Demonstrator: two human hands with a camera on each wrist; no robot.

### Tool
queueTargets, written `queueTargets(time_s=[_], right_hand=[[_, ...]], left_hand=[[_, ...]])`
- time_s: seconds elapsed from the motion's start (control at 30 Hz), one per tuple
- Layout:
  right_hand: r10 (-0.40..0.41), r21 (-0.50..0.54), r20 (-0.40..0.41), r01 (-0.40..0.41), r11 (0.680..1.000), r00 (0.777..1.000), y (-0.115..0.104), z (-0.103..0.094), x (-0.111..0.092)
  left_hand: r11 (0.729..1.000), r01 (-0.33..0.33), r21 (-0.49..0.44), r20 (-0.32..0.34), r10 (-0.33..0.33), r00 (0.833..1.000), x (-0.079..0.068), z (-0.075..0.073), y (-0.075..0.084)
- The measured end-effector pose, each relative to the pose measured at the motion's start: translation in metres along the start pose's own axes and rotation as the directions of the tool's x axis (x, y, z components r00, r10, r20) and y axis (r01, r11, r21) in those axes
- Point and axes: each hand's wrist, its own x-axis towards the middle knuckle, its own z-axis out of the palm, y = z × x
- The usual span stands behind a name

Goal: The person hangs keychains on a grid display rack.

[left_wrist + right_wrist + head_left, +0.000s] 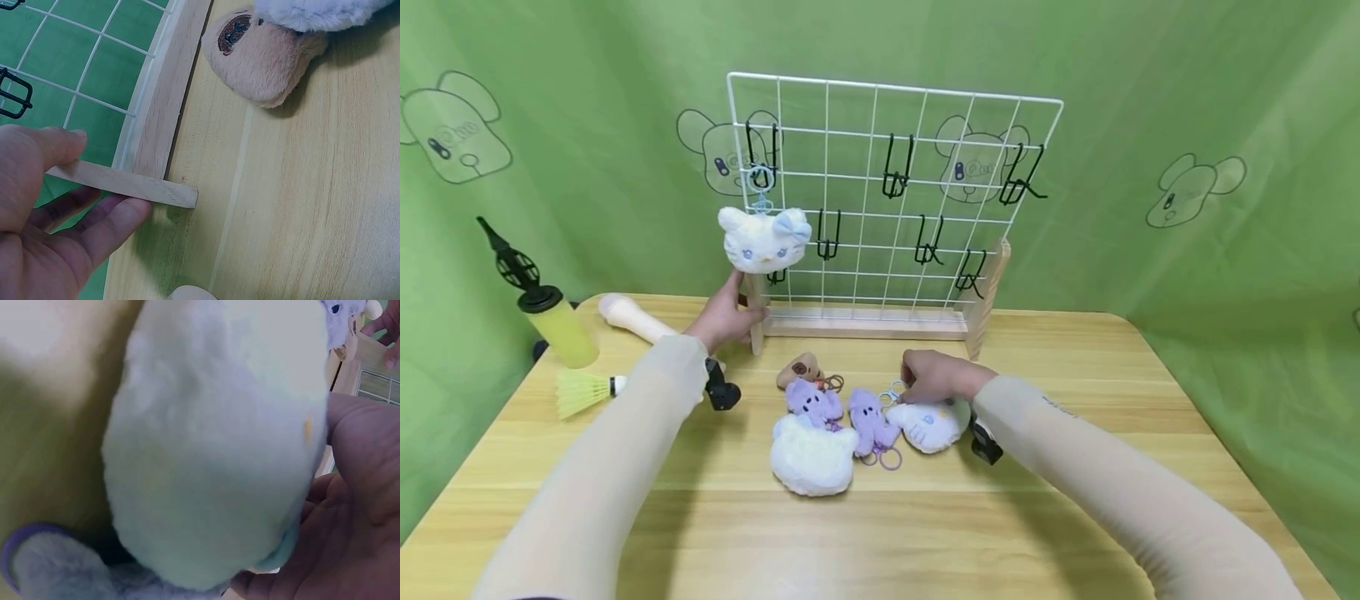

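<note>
My left hand grips the wooden side foot of a white wire grid rack, thumb on one face and fingers on the other. Above it a white cat plush keychain with a blue bow hangs from a black hook. My right hand holds another white cat plush keychain near its light-blue ring. In the right wrist view this plush hides the fingertips. Beside it on the table lie two purple plush keychains, a brown plush and a white plush, face hidden.
Several black hooks hang on the grid. At the left of the wooden table are a yellow pump bottle with a black top, a yellow shuttlecock and a pale rod. A green curtain stands behind.
</note>
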Motion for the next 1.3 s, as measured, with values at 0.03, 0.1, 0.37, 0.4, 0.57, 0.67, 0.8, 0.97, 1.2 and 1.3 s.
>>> queueTargets(time_s=[0.03,0.1,0.37,0.4,0.57,0.67,0.8,0.97,1.2,1.3], right_hand=[[-0.004,0.007,0.001,0.004,1.000,1.000,0.000,0.000,0.000],[-0.015,0.031,0.002,0.015,0.999,1.000,-0.001,0.000,0.000],[-0.067,0.136,-0.023,0.069,0.988,0.997,0.001,0.000,0.000],[-0.073,0.140,-0.026,0.076,0.987,0.997,0.001,0.000,0.000],[-0.133,0.147,-0.019,0.134,0.980,0.991,0.004,0.001,-0.001],[-0.166,0.165,-0.020,0.167,0.972,0.986,0.006,0.003,-0.002],[-0.184,0.218,-0.042,0.188,0.958,0.982,0.013,0.008,-0.006],[-0.204,0.302,-0.070,0.216,0.928,0.976,0.023,0.015,-0.011],[-0.221,0.375,-0.151,0.262,0.889,0.964,0.029,0.013,-0.016],[-0.207,0.431,-0.165,0.260,0.864,0.964,0.031,0.010,-0.019]], left_hand=[[1.000,-0.002,-0.002,-0.001,0.002,1.000,0.000,0.000,0.000],[1.000,-0.004,-0.004,-0.001,0.004,1.000,0.000,0.000,0.001],[1.000,-0.002,-0.010,0.002,0.002,1.000,0.001,0.000,0.000],[1.000,-0.005,-0.010,0.001,0.005,1.000,0.002,0.000,0.000],[1.000,-0.010,-0.010,0.000,0.010,1.000,0.001,-0.001,0.001],[1.000,-0.006,-0.012,-0.001,0.006,1.000,-0.001,0.000,0.001],[1.000,-0.003,-0.018,0.000,0.003,1.000,-0.003,0.004,-0.002],[1.000,0.008,-0.022,0.015,-0.007,1.000,-0.005,0.009,-0.006],[1.000,-0.004,-0.014,-0.009,0.004,1.000,-0.004,0.007,-0.003],[1.000,-0.007,-0.010,-0.014,0.006,1.000,-0.003,0.005,0.000]])
